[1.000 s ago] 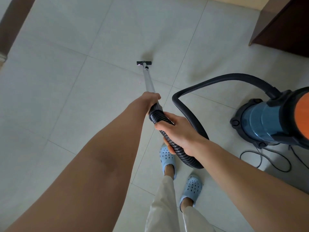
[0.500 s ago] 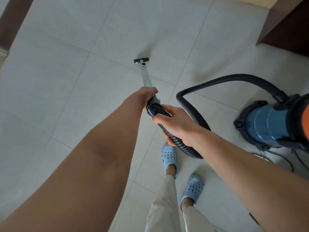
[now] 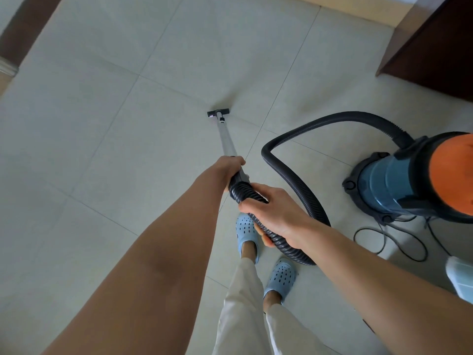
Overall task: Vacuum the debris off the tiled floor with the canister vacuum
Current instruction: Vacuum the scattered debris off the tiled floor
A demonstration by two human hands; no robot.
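A blue canister vacuum (image 3: pixel 399 180) with an orange top stands on the pale tiled floor (image 3: pixel 102 155) at the right. Its black ribbed hose (image 3: pixel 302 185) loops from the canister round to a silver wand (image 3: pixel 226 139). The wand ends in a small black floor nozzle (image 3: pixel 218 113) resting on a tile ahead of me. My left hand (image 3: pixel 229 166) grips the wand's upper end. My right hand (image 3: pixel 276 213) is closed around the hose just behind it. No debris shows clearly on the tiles.
Dark wooden furniture (image 3: pixel 435 47) stands at the upper right, and a dark door frame (image 3: pixel 23 26) at the upper left. A black power cord (image 3: pixel 394 242) lies looped on the floor beside the canister. My feet in blue clogs (image 3: pixel 247 234) stand below the hose.
The nozzle sits lower in view and closer to the tile joint than before; the wand has been drawn back a little towards me. Both hands keep their grips.
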